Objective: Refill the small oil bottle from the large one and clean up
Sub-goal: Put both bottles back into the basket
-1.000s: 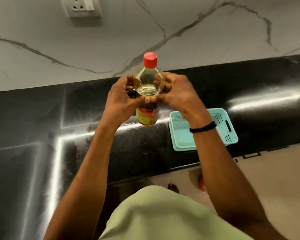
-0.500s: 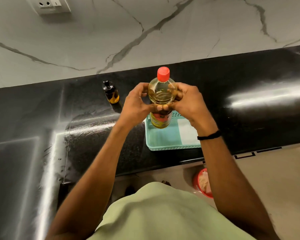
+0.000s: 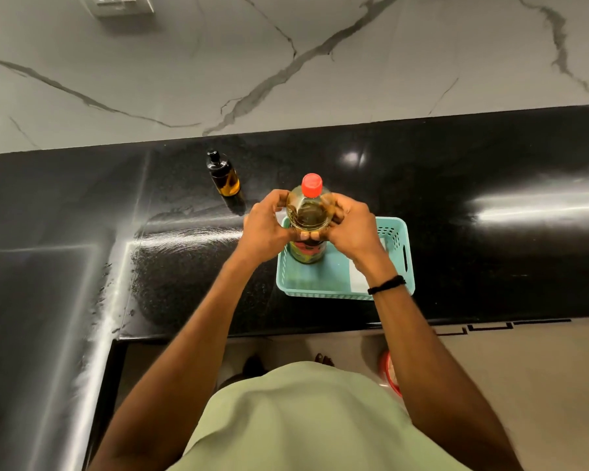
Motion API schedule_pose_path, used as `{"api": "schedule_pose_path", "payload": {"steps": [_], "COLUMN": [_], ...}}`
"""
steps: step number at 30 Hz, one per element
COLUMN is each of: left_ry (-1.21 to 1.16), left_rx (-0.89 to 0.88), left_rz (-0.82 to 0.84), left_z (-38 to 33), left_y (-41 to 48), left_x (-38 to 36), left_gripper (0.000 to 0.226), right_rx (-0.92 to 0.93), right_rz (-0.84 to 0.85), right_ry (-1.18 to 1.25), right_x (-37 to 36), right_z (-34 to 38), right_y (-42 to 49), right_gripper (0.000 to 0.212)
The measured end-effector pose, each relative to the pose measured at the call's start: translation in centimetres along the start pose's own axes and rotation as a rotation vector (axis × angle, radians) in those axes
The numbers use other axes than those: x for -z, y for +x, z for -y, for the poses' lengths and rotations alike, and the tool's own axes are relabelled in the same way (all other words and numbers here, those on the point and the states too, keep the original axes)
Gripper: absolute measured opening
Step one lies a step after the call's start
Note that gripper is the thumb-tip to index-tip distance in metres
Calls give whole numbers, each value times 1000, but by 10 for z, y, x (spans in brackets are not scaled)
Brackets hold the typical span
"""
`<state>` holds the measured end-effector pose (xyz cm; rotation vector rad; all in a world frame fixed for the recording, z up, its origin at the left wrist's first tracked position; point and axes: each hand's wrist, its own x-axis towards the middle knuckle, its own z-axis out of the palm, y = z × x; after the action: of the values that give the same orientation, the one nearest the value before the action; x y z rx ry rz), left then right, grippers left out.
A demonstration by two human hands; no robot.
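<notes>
Fingers (image 3: 275, 198) of left hand (image 3: 266, 227) and right hand (image 3: 352, 229) clamped round large clear red-capped oil bottle (image 3: 308, 217), upright at left end of teal plastic basket (image 3: 399, 256). Small amber black-capped bottle (image 3: 225, 178) stands apart, back-left on black tabletop (image 3: 456, 185).

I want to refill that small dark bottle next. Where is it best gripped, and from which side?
Probably take the small bottle round its wide amber body, not its narrow black top. It stands upright on the counter with nothing beside it, so come from the front with the left hand, the nearer one, now holding the large bottle.
</notes>
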<state>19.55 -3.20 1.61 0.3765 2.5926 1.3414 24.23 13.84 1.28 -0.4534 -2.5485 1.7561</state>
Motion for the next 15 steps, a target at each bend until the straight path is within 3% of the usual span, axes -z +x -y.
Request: {"api": "schedule_pose_path", "payload": {"steps": [11, 15], "left_ry": [53, 136], "left_rx": [32, 52], "left_rz": [58, 96], "left_z": [13, 21], "left_y": [2, 5], "left_x": [7, 19], "left_gripper": [66, 71], "right_rx": [-4, -80], "right_rz": [41, 47], "right_ry": [-114, -299], "right_x": [-6, 3], "right_z": [5, 11], "right_y": [0, -6], "right_gripper": [61, 81]}}
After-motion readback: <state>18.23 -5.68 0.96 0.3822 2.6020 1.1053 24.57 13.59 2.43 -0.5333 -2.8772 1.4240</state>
